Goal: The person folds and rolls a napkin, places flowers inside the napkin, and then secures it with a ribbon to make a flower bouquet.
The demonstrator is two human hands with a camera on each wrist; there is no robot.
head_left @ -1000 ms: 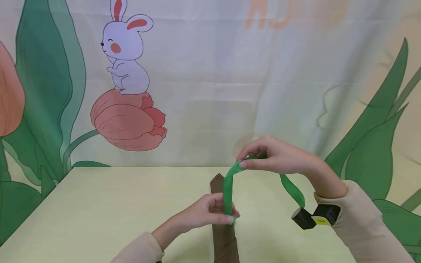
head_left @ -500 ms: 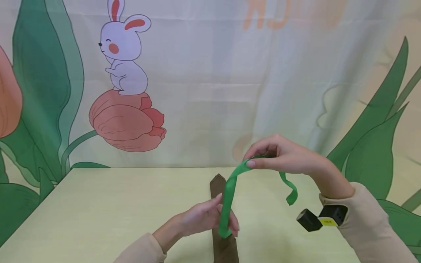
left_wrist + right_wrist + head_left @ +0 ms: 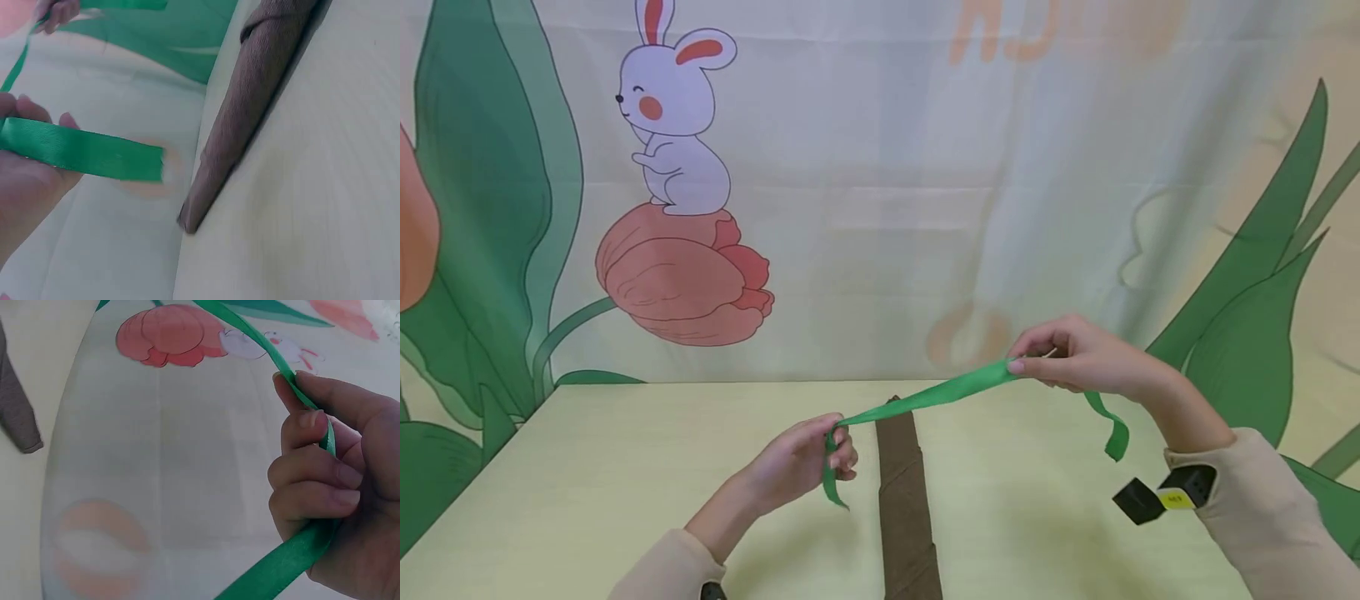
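Observation:
A green ribbon (image 3: pixel 955 389) stretches between my two hands above the table. My left hand (image 3: pixel 801 462) pinches it near one end, and a short tail hangs below the fingers; the left wrist view shows that ribbon tail (image 3: pixel 94 152) across the palm. Higher up on the right, my right hand (image 3: pixel 1086 358) grips the ribbon between thumb and forefinger. In the right wrist view the other fingers (image 3: pixel 309 465) curl over the ribbon, and its loose end hangs below that hand. Under the stretched ribbon lies a long brown rolled cloth bundle (image 3: pixel 906 500), touched by neither hand.
A pale table (image 3: pixel 625 467) reaches back to a printed curtain (image 3: pixel 850 167) with a rabbit and tulips. A black device (image 3: pixel 1165 493) is strapped to my right wrist over the beige sleeve.
My left hand moved left and up, off the brown bundle, and now pinches the ribbon again after loosening. The right hand shifted right. The ribbon went from drooping to taut.

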